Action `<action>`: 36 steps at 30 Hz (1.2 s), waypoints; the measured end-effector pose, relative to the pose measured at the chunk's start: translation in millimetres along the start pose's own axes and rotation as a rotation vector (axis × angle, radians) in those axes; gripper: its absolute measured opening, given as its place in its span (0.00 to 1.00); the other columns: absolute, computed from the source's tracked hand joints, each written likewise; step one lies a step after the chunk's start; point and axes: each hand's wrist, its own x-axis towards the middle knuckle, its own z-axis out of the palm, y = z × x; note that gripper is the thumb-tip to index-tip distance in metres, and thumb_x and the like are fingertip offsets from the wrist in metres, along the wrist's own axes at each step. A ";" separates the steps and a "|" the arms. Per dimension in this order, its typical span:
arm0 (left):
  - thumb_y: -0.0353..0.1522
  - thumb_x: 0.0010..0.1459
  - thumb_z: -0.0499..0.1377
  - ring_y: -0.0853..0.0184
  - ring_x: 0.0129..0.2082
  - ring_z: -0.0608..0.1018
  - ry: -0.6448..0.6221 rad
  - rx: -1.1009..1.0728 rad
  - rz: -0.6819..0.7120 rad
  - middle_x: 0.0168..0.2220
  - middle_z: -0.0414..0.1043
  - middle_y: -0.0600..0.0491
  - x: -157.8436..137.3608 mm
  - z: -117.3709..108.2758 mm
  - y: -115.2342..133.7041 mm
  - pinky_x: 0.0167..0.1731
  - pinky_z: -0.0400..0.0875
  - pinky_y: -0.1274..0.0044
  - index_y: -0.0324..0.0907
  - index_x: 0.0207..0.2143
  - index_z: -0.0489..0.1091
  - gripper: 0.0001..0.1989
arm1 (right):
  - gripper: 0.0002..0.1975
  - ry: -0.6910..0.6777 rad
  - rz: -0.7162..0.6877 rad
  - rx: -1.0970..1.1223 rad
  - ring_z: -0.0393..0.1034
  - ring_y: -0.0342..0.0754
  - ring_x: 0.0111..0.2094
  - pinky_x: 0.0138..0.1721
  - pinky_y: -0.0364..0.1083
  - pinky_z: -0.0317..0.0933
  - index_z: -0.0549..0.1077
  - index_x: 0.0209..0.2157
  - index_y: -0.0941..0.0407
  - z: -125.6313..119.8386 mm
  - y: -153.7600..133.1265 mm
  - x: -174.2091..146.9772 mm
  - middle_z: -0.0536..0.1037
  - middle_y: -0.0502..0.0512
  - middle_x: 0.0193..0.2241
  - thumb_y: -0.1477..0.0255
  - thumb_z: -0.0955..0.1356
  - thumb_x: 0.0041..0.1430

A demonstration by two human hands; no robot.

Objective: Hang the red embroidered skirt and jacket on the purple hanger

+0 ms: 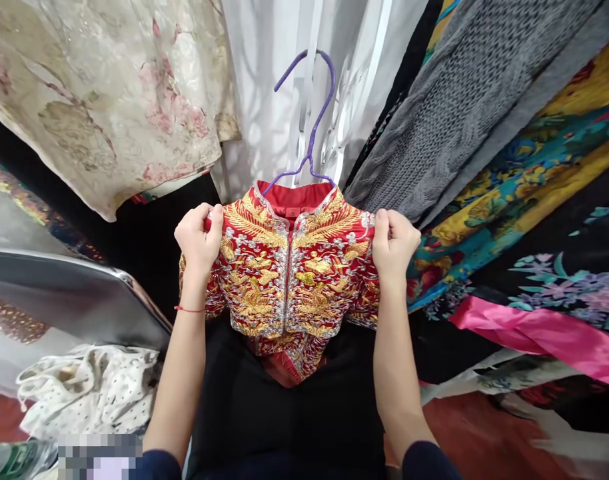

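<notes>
A red jacket (254, 267) with dense gold and silver embroidery faces me, its stand-up collar at the top and its front closed down the middle. Inside its shoulders sits a purple hanger (310, 143), whose hook sticks up above the collar. My left hand (200, 235) is closed on the jacket's left-side shoulder in the view. On the opposite shoulder, my right hand (393, 241) grips the fabric in the same way. The jacket's lower part folds over my black-clad lap (289, 433). Whether the hook touches the white metalwork behind it I cannot tell.
A cream floral garment (109, 100) hangs at the upper left. Grey knitwear (474, 100) and colourful patterned fabrics (504, 187) hang on the right. White polka-dot cloth (92, 390) lies at lower left, near a plastic bottle (19, 460) and a grey chair back (79, 293).
</notes>
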 end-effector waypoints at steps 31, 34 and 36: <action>0.41 0.67 0.51 0.67 0.28 0.64 -0.010 0.086 -0.051 0.25 0.62 0.54 -29.0 -14.3 19.0 0.33 0.57 0.73 0.44 0.27 0.61 0.16 | 0.16 -0.246 0.437 0.501 0.58 0.39 0.19 0.24 0.41 0.52 0.63 0.27 0.53 40.9 -127.3 -60.1 0.65 0.44 0.19 0.60 0.63 0.66; 0.42 0.67 0.51 0.65 0.32 0.67 0.008 0.087 -0.076 0.29 0.68 0.52 -32.2 -11.8 18.4 0.37 0.59 0.72 0.43 0.31 0.65 0.15 | 0.17 -0.303 0.531 0.671 0.53 0.38 0.19 0.21 0.41 0.48 0.61 0.27 0.53 35.6 -119.2 -74.7 0.59 0.42 0.19 0.58 0.64 0.65; 0.41 0.68 0.50 0.63 0.38 0.70 0.008 0.072 -0.075 0.35 0.72 0.49 -34.9 -11.7 20.7 0.43 0.61 0.70 0.43 0.37 0.68 0.13 | 0.17 -0.338 0.581 0.685 0.52 0.38 0.19 0.21 0.41 0.46 0.61 0.26 0.53 33.9 -111.7 -95.0 0.57 0.42 0.19 0.57 0.64 0.65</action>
